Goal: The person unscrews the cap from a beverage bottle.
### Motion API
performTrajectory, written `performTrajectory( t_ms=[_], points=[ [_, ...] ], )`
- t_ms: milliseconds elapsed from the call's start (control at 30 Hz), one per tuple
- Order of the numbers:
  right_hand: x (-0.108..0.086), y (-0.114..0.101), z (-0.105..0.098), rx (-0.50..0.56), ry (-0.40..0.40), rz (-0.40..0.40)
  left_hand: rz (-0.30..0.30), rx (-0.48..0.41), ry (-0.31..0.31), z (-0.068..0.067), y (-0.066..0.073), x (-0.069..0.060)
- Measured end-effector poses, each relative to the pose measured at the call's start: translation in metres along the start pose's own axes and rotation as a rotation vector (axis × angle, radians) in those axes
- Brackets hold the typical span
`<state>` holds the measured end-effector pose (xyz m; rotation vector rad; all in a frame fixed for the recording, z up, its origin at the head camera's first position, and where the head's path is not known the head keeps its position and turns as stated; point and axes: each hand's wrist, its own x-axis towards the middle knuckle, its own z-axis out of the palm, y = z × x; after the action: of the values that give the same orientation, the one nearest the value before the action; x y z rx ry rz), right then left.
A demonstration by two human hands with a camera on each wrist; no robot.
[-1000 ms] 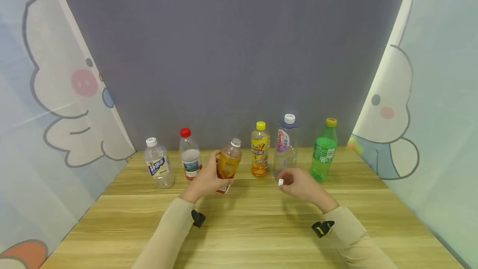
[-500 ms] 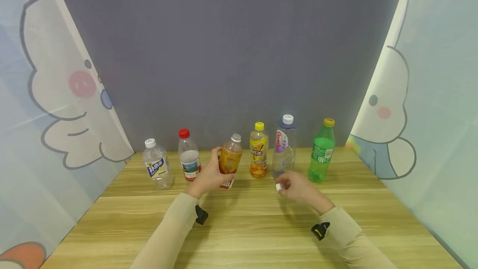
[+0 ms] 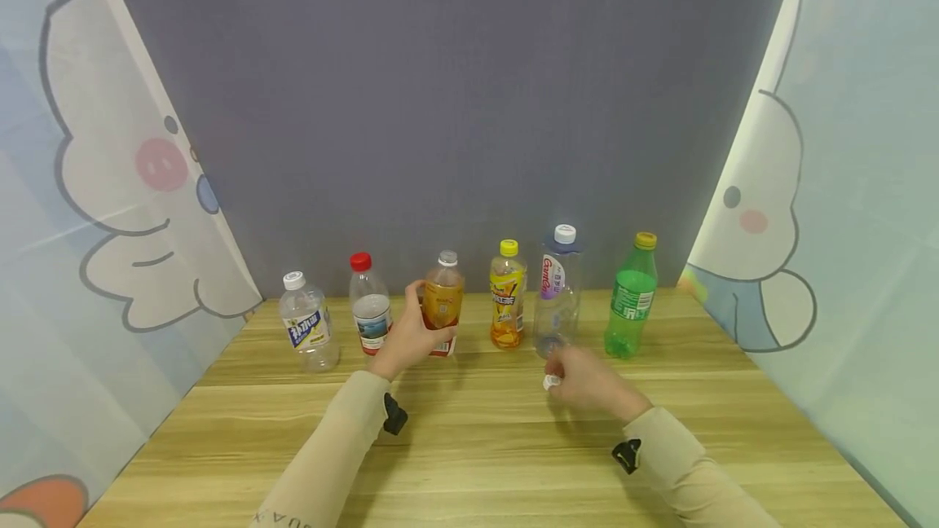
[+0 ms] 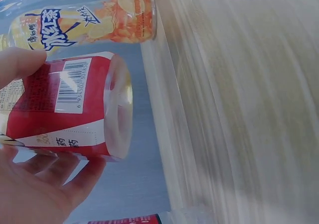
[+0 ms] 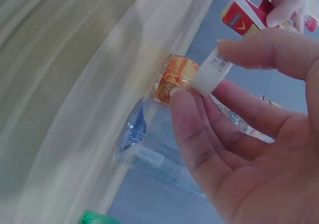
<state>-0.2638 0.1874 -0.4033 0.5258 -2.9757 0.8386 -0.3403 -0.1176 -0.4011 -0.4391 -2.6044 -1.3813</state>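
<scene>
In the head view my left hand (image 3: 409,339) grips an amber bottle (image 3: 443,300) with a red lower label. The left wrist view shows thumb and fingers around this bottle (image 4: 60,104), its base raised off the table. My right hand (image 3: 590,381) pinches a small white cap (image 3: 552,381) in front of the tall clear bottle (image 3: 557,316). Seen from the right wrist, the cap (image 5: 212,72) is between thumb and fingertips of the right hand (image 5: 259,134).
On the wooden table (image 3: 484,446) stand a clear white-capped bottle (image 3: 308,328), a red-capped bottle (image 3: 372,320), a yellow-capped tea bottle (image 3: 508,300) and a green bottle (image 3: 633,300). A grey backdrop (image 3: 455,104) rises behind them.
The amber bottle in my left hand has moved slightly left and away, and stands more upright. My right hand has lowered a little toward the near side with the white cap.
</scene>
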Motion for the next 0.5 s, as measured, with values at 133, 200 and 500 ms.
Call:
performTrajectory(
  t_ms=[133, 200, 500],
  points=[
    [-0.001, 0.001, 0.005, -0.019, -0.057, 0.009, 0.006, -0.035, 0.015, 0.000, 0.000, 0.002],
    [-0.001, 0.001, 0.007, -0.039, -0.074, 0.001, 0.009, -0.043, 0.020, 0.001, -0.001, 0.003],
    [-0.006, 0.001, 0.018, -0.089, -0.119, -0.101, 0.006, -0.011, 0.049, 0.001, 0.002, 0.005]
  ],
)
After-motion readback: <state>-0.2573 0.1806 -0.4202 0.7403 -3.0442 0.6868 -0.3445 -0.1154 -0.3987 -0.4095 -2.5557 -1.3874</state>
